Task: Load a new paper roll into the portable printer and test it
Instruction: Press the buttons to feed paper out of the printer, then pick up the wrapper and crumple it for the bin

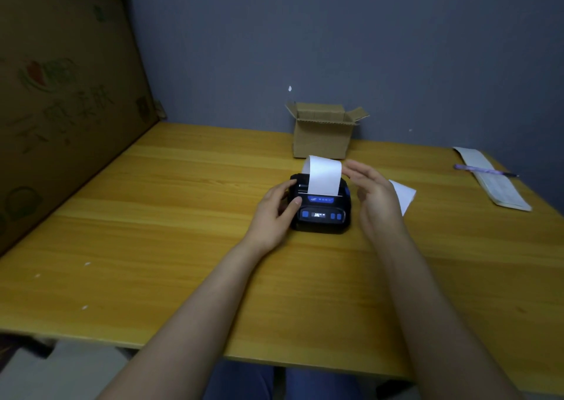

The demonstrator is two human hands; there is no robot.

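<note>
Wooden table [152, 247], yellow-orange grain, fills the lower view. Behind the table: 1 plain blue-grey wall [366, 48], matte, dim light, no strong shadows. Left of the table: large printed cardboard sheet [61, 109] standing upright against its edge. Below the table's near edge, at the left: pale floor [76, 375], partly blurred.

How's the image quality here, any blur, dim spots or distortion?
Head view: dim overall, darkest over the big carton at left; right hand slightly motion-blurred; wide-angle bending at the table edges; printer display glows, text unreadable.
</note>
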